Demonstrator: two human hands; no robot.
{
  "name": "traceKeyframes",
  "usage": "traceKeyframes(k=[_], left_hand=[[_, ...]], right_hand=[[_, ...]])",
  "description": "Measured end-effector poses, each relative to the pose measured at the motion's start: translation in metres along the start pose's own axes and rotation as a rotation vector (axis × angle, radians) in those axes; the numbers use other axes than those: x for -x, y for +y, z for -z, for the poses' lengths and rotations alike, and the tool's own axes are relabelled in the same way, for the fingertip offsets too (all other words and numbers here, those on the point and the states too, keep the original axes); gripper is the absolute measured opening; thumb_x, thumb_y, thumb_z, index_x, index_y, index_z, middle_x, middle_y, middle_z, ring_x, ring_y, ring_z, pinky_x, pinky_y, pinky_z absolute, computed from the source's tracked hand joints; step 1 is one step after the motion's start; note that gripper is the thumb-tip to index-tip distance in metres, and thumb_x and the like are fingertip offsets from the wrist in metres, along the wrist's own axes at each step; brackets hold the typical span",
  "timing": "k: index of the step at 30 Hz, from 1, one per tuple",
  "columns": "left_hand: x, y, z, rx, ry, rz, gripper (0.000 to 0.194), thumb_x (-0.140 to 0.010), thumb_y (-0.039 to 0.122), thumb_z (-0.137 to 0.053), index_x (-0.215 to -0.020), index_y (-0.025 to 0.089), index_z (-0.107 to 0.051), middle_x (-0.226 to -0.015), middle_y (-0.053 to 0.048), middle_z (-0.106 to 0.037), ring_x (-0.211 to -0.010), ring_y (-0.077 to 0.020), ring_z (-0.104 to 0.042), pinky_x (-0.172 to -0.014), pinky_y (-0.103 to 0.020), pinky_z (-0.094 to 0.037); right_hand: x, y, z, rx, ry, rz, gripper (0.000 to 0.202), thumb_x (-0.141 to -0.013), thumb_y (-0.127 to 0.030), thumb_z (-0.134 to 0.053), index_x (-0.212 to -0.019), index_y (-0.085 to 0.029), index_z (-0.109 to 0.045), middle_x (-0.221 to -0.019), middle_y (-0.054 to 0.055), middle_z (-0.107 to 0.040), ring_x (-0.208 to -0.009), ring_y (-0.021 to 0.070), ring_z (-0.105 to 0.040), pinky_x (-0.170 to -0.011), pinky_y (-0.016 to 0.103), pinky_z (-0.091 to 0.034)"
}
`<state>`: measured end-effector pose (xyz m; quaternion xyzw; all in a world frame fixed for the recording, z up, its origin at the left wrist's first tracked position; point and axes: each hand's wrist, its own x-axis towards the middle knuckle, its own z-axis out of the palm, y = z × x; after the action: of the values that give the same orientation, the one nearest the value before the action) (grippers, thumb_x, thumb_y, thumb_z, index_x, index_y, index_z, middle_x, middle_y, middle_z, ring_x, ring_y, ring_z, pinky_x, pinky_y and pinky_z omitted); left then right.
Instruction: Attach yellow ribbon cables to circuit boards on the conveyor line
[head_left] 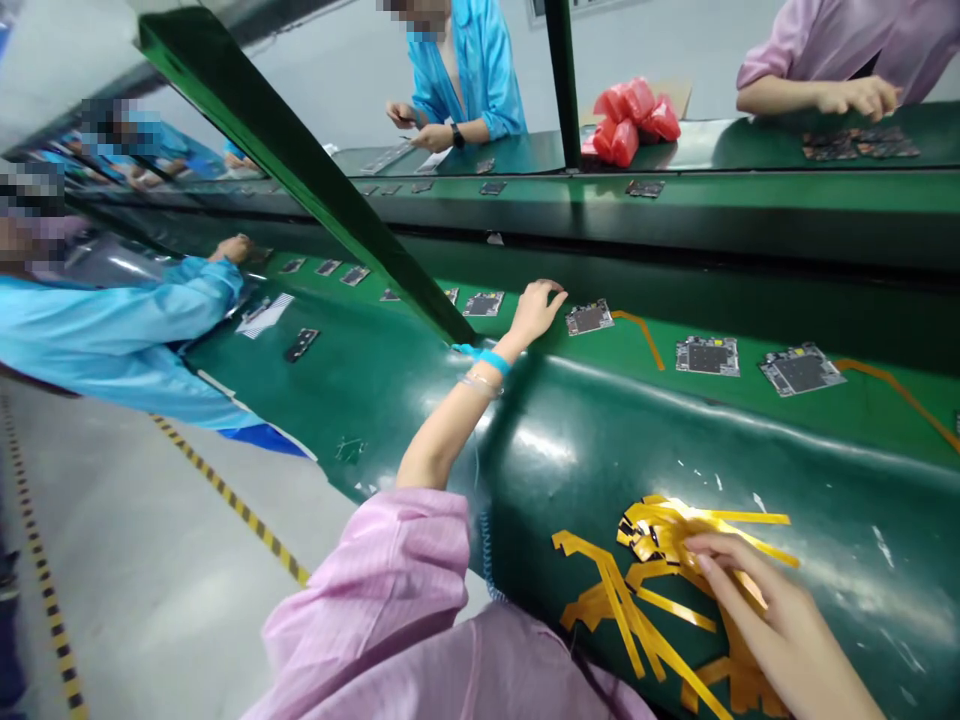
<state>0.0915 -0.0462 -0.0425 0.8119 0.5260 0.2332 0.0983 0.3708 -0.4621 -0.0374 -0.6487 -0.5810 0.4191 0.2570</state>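
Note:
My left hand (536, 312) is stretched over the green conveyor strip, its fingers loosely curved and apart with nothing seen between them. Just right of it lies a circuit board (589, 318) with an orange flex cable (643, 332) extending from it. Farther right are a board without a cable (707, 356) and another cabled board (801, 371). At the lower right, my right hand (769, 600) has thumb and index finger pinched on an orange flex cable in a loose pile (660, 530) on the green mat.
More boards (483, 304) lie leftward along the strip. A slanted green post (322, 180) rises beside my left hand. A blue-sleeved person (112, 330) reaches in at left. Across the line, people handle parts near red bundles (634, 120). A coiled cord (487, 550) hangs near my front.

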Motion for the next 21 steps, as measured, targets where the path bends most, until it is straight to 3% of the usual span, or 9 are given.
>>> traceKeyframes(k=[6,10,13,17,19,21], left_hand=[[0.036,-0.052,0.02,-0.171,0.06,0.055,0.027,-0.105,0.019,-0.045,-0.125,0.015,-0.062,-0.133,-0.015,-0.062,-0.132,-0.0269,-0.052,-0.113,-0.045,-0.04],[0.04,-0.075,0.035,-0.315,0.047,0.126,0.037,-0.1,0.033,-0.061,-0.134,0.017,-0.06,-0.144,-0.013,-0.056,-0.134,-0.0306,-0.052,-0.112,-0.056,-0.043],[0.038,-0.077,0.041,-0.418,0.01,0.163,0.05,-0.099,0.033,-0.063,-0.146,0.018,-0.052,-0.155,-0.014,-0.047,-0.145,-0.0343,-0.042,-0.118,-0.06,-0.036],[0.025,-0.07,0.045,-0.531,-0.036,0.259,0.059,-0.103,0.014,-0.047,-0.16,0.01,-0.033,-0.162,-0.021,-0.038,-0.156,-0.0331,-0.025,-0.126,-0.055,-0.021],[0.014,-0.07,0.05,-0.582,-0.05,0.355,0.058,-0.104,0.014,-0.043,-0.16,0.009,-0.031,-0.161,-0.023,-0.039,-0.155,-0.0342,-0.026,-0.126,-0.058,-0.018],[0.002,-0.072,0.056,-0.629,-0.074,0.463,0.056,-0.104,0.024,-0.051,-0.157,0.013,-0.038,-0.16,-0.02,-0.04,-0.152,-0.0365,-0.031,-0.124,-0.064,-0.021]], right_hand=[[-0.003,-0.008,-0.005,0.012,-0.083,0.053,0.03,-0.103,-0.048,-0.051,-0.11,-0.03,-0.074,-0.116,0.003,-0.079,-0.108,0.0211,-0.077,-0.084,0.021,-0.062],[-0.008,-0.018,-0.008,0.03,-0.071,0.13,0.028,-0.103,-0.045,-0.051,-0.106,-0.031,-0.075,-0.11,0.002,-0.081,-0.102,0.02,-0.078,-0.083,0.02,-0.062],[-0.009,-0.021,-0.01,0.048,-0.018,0.183,0.025,-0.102,-0.044,-0.054,-0.103,-0.03,-0.075,-0.106,0.001,-0.081,-0.097,0.0192,-0.079,-0.082,0.019,-0.061],[-0.009,-0.021,-0.01,0.062,0.017,0.234,0.023,-0.1,-0.044,-0.056,-0.099,-0.029,-0.074,-0.101,0.0,-0.083,-0.09,0.0179,-0.081,-0.077,0.016,-0.061],[-0.009,-0.021,-0.009,0.072,0.016,0.243,0.024,-0.1,-0.043,-0.056,-0.098,-0.029,-0.075,-0.101,0.0,-0.083,-0.091,0.0182,-0.081,-0.078,0.017,-0.062],[-0.008,-0.019,-0.008,0.087,0.002,0.236,0.026,-0.101,-0.044,-0.054,-0.1,-0.029,-0.075,-0.103,0.001,-0.082,-0.093,0.019,-0.081,-0.079,0.019,-0.062]])
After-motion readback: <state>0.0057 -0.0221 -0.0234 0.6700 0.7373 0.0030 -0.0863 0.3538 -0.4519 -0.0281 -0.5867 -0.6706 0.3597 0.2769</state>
